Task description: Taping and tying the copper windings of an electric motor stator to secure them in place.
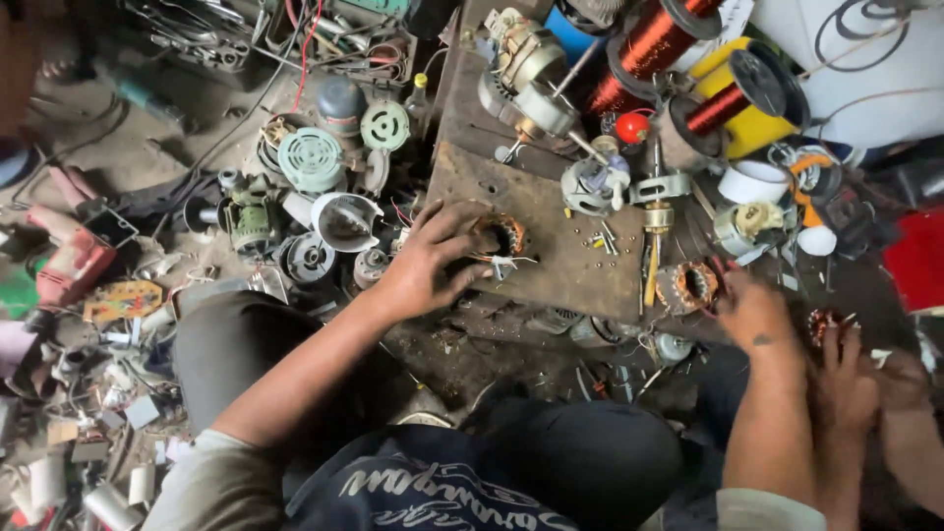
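Note:
My left hand (431,264) reaches across onto a rusty metal plate (570,265) and grips a small motor stator (503,236) with copper windings and loose white wire ends. My right hand (753,311) lies back-up at the plate's right edge, its fingertips against a second copper-wound stator (694,285); blur hides whether it grips it. Just right of it, another person's hands (854,379) hold a third small wound stator (822,324).
Spools of copper wire (654,41) and a yellow reel (747,93) stand at the back right, with a motor (526,69) and a screwdriver (653,265) near them. Fan covers and motor housings (315,162) crowd the left. Capacitors and scrap litter the floor at lower left (88,462).

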